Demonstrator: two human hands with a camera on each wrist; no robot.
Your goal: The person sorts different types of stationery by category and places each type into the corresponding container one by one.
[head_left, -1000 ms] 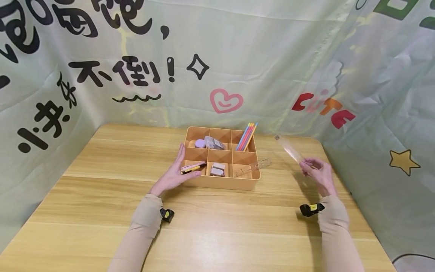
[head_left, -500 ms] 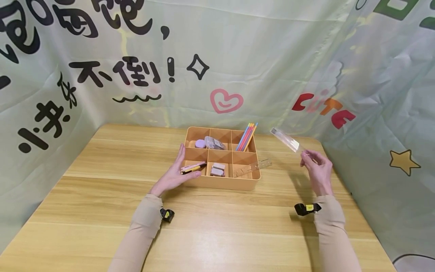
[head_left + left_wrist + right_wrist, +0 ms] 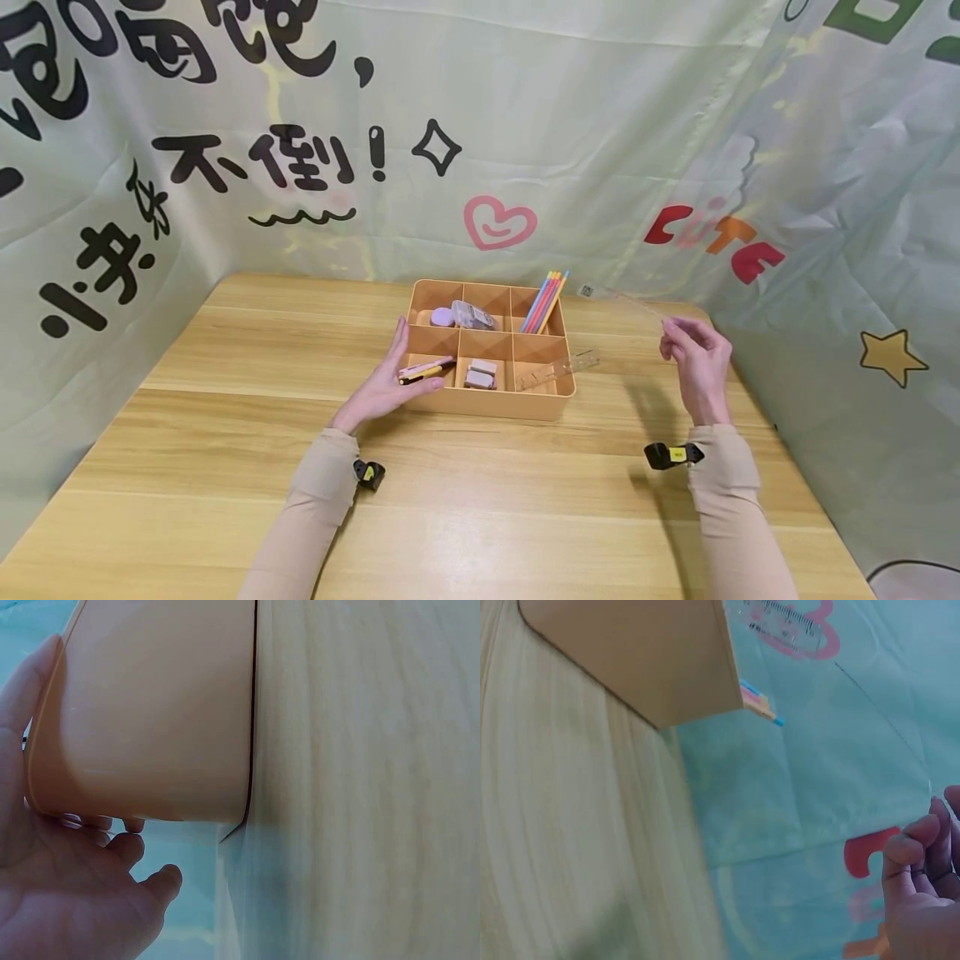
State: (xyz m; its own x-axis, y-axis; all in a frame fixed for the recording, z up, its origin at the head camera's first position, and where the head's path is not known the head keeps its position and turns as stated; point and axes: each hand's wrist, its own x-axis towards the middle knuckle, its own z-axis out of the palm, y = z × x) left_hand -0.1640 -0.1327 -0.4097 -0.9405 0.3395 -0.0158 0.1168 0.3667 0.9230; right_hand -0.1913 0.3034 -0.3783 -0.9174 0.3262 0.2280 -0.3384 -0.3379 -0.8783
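Observation:
My right hand pinches one end of a clear ruler, raised above the table right of an orange organizer box. Turned nearly edge-on, the ruler looks like a thin marked line in the right wrist view. At the box's front left corner rests my left hand, its thumb along the front rim and its straight fingers by the left side. Another clear ruler leans in the front right compartment, sticking out past the right wall. Two grey-purple erasers lie front middle; pens lie front left.
Colored pencils stand tilted in the back right compartment. A purple round item and a clear pack are further left in the back row. Printed cloth hangs behind the wooden table.
My right hand has moved slightly left and up, swinging the ruler toward the box and turning it nearly edge-on. My left hand and the box have stayed put.

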